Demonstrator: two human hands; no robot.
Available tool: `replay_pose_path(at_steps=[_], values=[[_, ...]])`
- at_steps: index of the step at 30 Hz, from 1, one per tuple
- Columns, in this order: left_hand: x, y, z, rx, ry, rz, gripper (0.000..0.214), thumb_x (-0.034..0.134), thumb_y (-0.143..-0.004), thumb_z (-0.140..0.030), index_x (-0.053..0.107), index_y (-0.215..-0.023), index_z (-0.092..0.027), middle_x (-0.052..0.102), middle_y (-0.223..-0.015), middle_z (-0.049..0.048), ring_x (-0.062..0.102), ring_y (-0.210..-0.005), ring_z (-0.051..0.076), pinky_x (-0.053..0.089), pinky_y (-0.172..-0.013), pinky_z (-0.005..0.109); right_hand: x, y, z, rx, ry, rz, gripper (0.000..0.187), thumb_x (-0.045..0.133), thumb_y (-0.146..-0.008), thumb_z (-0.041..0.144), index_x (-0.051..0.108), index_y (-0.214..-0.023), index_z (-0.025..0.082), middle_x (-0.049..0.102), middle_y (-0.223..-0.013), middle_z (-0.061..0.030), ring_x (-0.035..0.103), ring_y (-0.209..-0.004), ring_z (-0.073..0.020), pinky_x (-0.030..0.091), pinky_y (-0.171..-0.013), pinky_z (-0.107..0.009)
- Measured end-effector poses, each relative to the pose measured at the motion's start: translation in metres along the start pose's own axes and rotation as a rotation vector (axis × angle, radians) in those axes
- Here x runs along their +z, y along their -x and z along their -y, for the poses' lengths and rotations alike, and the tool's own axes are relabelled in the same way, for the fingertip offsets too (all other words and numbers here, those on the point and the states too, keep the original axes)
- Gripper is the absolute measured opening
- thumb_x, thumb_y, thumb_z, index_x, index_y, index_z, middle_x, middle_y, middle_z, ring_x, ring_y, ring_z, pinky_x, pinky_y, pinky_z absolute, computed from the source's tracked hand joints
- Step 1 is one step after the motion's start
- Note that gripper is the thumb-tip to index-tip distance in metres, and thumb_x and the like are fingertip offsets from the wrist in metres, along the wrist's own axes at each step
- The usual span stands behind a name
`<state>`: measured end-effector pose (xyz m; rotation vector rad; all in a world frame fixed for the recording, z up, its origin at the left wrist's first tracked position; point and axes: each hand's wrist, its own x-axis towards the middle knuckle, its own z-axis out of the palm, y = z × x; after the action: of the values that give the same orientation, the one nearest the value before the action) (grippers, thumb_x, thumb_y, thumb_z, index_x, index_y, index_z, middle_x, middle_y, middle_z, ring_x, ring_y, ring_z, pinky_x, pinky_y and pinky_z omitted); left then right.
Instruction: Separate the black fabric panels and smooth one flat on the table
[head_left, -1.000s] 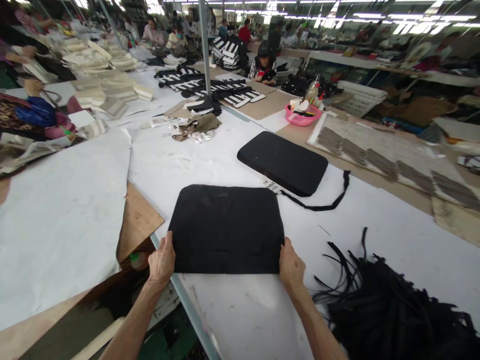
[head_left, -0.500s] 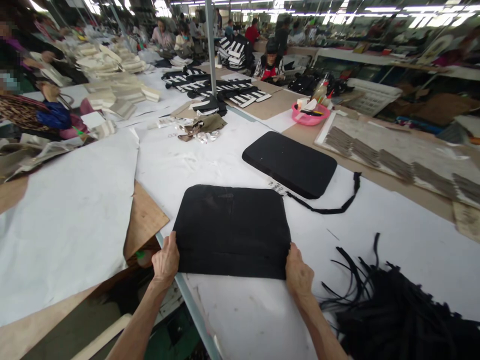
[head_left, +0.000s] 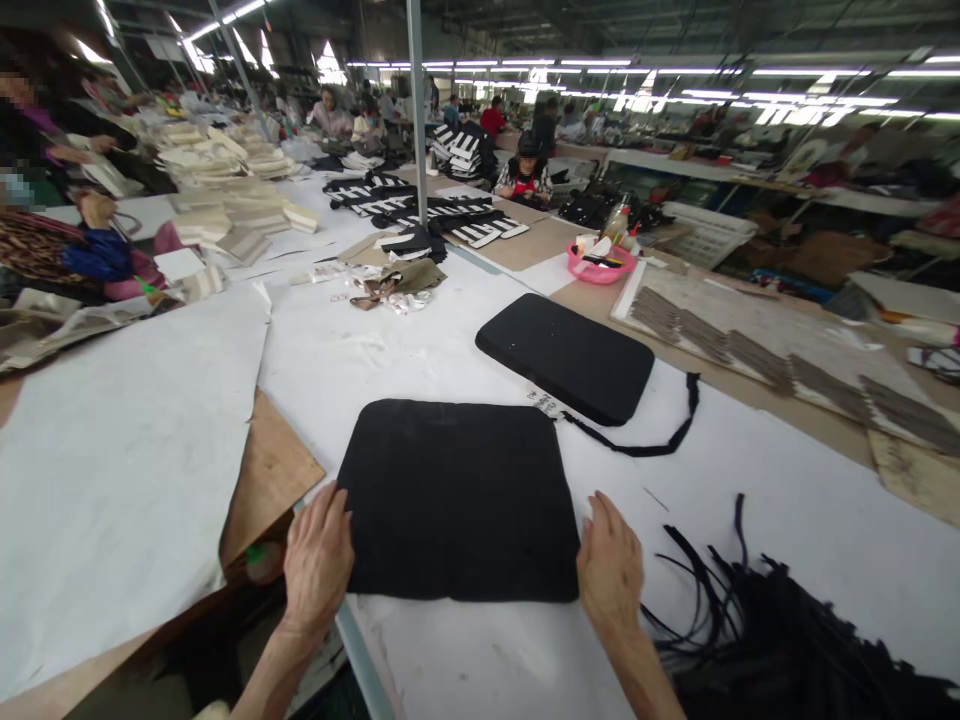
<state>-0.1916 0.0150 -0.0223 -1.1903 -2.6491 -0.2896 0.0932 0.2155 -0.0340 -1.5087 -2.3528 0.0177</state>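
Note:
A black fabric panel (head_left: 457, 495) with rounded far corners lies flat on the white-papered table (head_left: 757, 470) in front of me. My left hand (head_left: 318, 562) rests at its near left corner, fingers stretched out and touching the edge. My right hand (head_left: 610, 568) lies flat on the table at the near right corner, fingers extended beside the panel's edge. Neither hand holds anything. A thicker black padded panel (head_left: 567, 355) lies farther back to the right, with a black strap (head_left: 645, 440) trailing from it.
A heap of black straps (head_left: 780, 640) fills the near right. A pink basket (head_left: 600, 262) of tools stands at the back. Grey strips on a board (head_left: 780, 350) lie far right. Stacks of pale pieces (head_left: 217, 190) and other workers are at the far left and back.
Both hands have let go of the panel's near corners and now lie open and flat beside it. The view has tilted slightly, and the panel lies flatter.

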Motion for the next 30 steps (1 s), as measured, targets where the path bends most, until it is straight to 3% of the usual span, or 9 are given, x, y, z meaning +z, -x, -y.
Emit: replay_pose_path(at_steps=[4, 7, 12, 17, 21, 26, 30], values=[[0.018, -0.018, -0.053, 0.370, 0.204, 0.063, 0.035, 0.035, -0.087, -0.026, 0.043, -0.120, -0.016, 0.040, -0.132, 0.0079, 0.031, -0.124, 0.019, 0.026, -0.104, 0.038, 0.008, -0.013, 0.069, -0.313, -0.121, 0.096, 0.037, 0.032, -0.088, 0.023, 0.042, -0.123, 0.015, 0.040, -0.131, -0.0103, 0.032, -0.121, -0.0238, 0.024, -0.098, -0.041], [0.036, -0.044, -0.078, 0.467, 0.217, 0.107, 0.039, 0.036, -0.086, -0.025, 0.040, -0.123, -0.016, 0.037, -0.134, 0.0069, 0.030, -0.125, 0.020, 0.027, -0.104, 0.040, 0.027, -0.025, 0.110, -0.411, -0.188, 0.152, 0.038, 0.037, -0.086, 0.019, 0.041, -0.124, 0.017, 0.040, -0.132, -0.0090, 0.034, -0.121, -0.0227, 0.025, -0.099, -0.041], [0.061, -0.091, -0.076, 0.502, 0.185, 0.112, 0.037, 0.036, -0.085, -0.022, 0.044, -0.121, -0.016, 0.038, -0.133, 0.0075, 0.030, -0.125, 0.020, 0.027, -0.104, 0.041, 0.062, -0.061, 0.135, -0.449, -0.221, 0.146, 0.038, 0.038, -0.085, 0.015, 0.043, -0.123, 0.017, 0.042, -0.130, -0.0086, 0.035, -0.121, -0.0212, 0.026, -0.099, -0.041], [0.089, -0.108, -0.066, 0.561, 0.112, 0.138, 0.041, 0.035, -0.086, -0.030, 0.039, -0.126, -0.021, 0.035, -0.135, 0.0049, 0.028, -0.125, 0.022, 0.026, -0.103, 0.044, 0.093, -0.091, 0.144, -0.551, -0.263, 0.184, 0.037, 0.042, -0.085, 0.024, 0.044, -0.122, 0.019, 0.045, -0.129, -0.0053, 0.036, -0.120, -0.0188, 0.024, -0.100, -0.037], [0.102, -0.107, -0.064, 0.533, 0.059, 0.147, 0.045, 0.035, -0.086, -0.038, 0.033, -0.130, -0.026, 0.028, -0.139, 0.0040, 0.022, -0.127, 0.027, 0.020, -0.101, 0.053, 0.109, -0.108, 0.123, -0.543, -0.229, 0.190, 0.047, 0.044, -0.083, 0.042, 0.040, -0.126, 0.022, 0.041, -0.132, -0.0032, 0.031, -0.123, -0.0202, 0.018, -0.103, -0.041], [0.103, -0.107, -0.064, 0.523, 0.022, 0.167, 0.046, 0.031, -0.087, -0.040, 0.030, -0.131, -0.028, 0.024, -0.140, 0.0024, 0.016, -0.129, 0.028, 0.012, -0.101, 0.056, 0.115, -0.132, 0.048, -0.340, -0.025, 0.182, 0.053, 0.040, -0.084, 0.045, 0.037, -0.129, 0.016, 0.037, -0.134, -0.0092, 0.029, -0.124, -0.0233, 0.019, -0.101, -0.043], [0.102, -0.108, -0.063, 0.523, 0.021, 0.168, 0.046, 0.030, -0.087, -0.040, 0.030, -0.131, -0.029, 0.025, -0.140, 0.0022, 0.016, -0.129, 0.028, 0.011, -0.101, 0.057, 0.099, -0.136, 0.000, -0.222, 0.100, 0.123, 0.049, 0.030, -0.088, 0.041, 0.041, -0.126, 0.011, 0.039, -0.132, -0.0122, 0.031, -0.123, -0.0241, 0.019, -0.100, -0.044]])
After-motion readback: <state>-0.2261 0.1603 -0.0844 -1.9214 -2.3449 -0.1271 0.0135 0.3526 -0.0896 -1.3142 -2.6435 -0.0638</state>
